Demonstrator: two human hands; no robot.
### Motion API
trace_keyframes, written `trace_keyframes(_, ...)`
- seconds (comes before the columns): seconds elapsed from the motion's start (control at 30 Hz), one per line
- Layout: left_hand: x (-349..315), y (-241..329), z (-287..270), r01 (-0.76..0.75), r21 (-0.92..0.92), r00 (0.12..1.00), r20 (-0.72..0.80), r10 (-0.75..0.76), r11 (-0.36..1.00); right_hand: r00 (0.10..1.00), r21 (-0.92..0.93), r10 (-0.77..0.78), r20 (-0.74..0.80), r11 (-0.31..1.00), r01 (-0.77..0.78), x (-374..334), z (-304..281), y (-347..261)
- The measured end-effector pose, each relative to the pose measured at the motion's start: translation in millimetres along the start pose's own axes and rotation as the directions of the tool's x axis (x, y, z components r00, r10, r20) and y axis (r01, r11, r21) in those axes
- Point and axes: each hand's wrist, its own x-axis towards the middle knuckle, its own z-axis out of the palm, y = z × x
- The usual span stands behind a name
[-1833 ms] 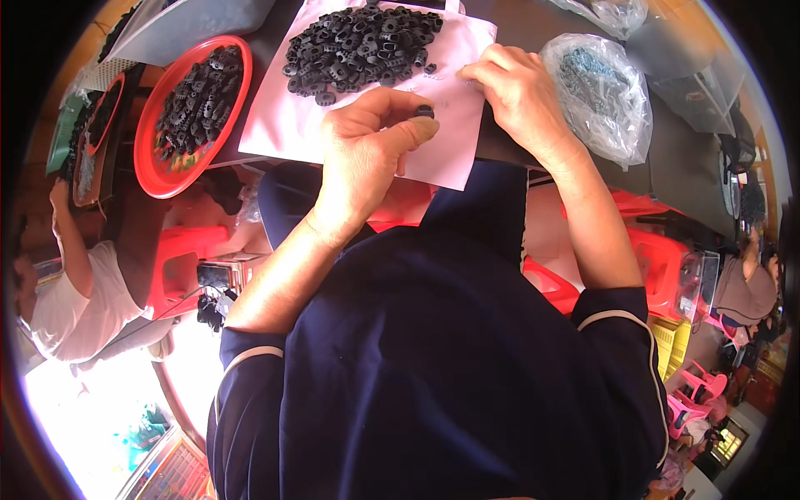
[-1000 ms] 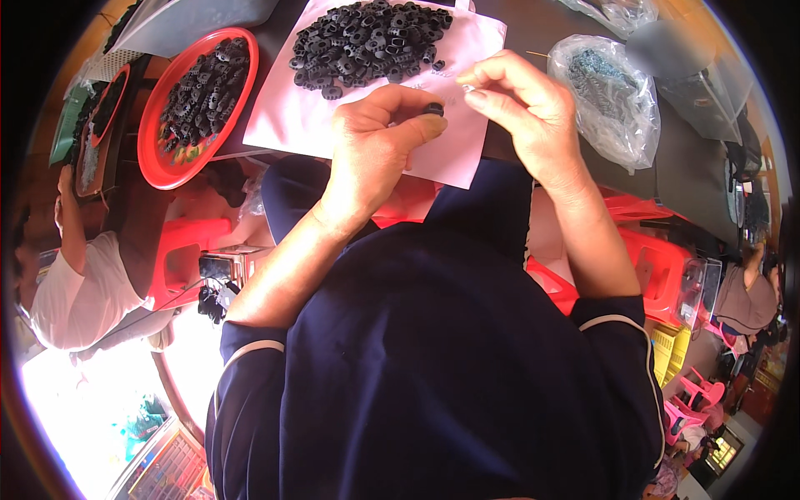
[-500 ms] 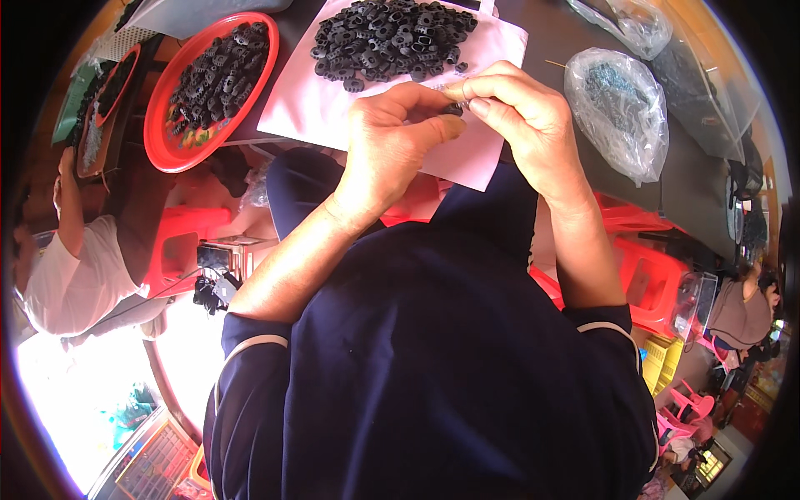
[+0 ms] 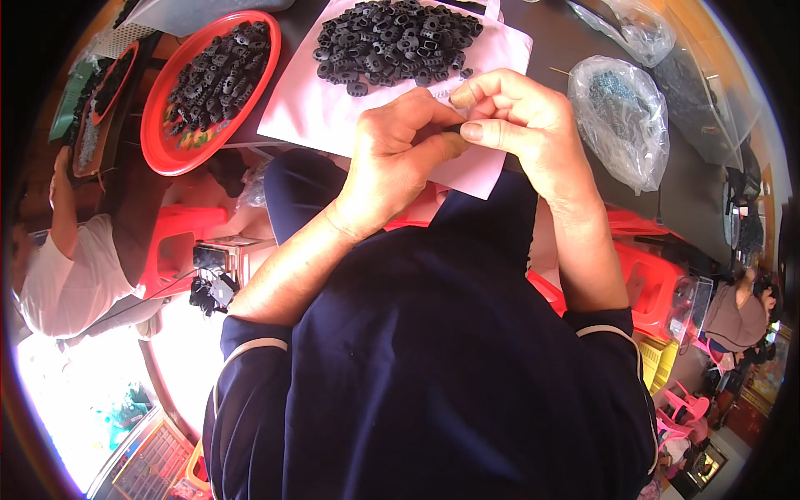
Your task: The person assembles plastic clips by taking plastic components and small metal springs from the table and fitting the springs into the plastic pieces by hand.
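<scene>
Above the front part of a pink cloth sheet (image 4: 292, 112), my two hands meet with their fingertips together. My left hand (image 4: 396, 154) is closed, its thumb and fingers curled round a small black plastic part, which the fingers now hide. My right hand (image 4: 533, 125) pinches with its thumb and fingers against the left fingertips; whatever it grips is too small or hidden to make out. Just beyond the hands, a heap of small black hollow plastic parts (image 4: 396, 42) lies on the sheet, with a few pieces loose at its near edge.
At left stands a red round tray (image 4: 154, 125) of black ribbed parts. To the right lies a clear plastic bag (image 4: 621, 125) of small metallic-looking pieces on the dark table (image 4: 700, 200). Red stools (image 4: 646, 283) stand below. A person in a white shirt (image 4: 79, 271) works at far left.
My right hand's fingers have curled and drawn slightly apart at the thumb. The black part that showed between my left fingers is now hidden. The view has shifted slightly.
</scene>
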Motion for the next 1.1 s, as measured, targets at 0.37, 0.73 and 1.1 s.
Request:
trace_keyframes(0.37, -2.6, -6.1, -6.2, 0.058, -0.073, 0.998, 0.016, -0.057, 0.996, 0.994, -0.208, -0.021, -0.106, 0.978, -0.002, 24.2, -9.9, 10.2)
trace_keyframes(0.73, -2.9, -6.2, -5.5, 0.103, -0.16, 0.994, 0.043, -0.097, 0.982, 0.932, -0.958, -0.363, 0.014, 0.261, 0.116, 50.6, 6.4, 25.7)
trace_keyframes(1.1, -3.3, -4.5, -5.5, 0.145, -0.217, 0.989, 0.011, -0.146, 0.965, 0.945, -0.991, -0.315, 0.092, 0.065, 0.118, 51.1, 10.9, 29.2)
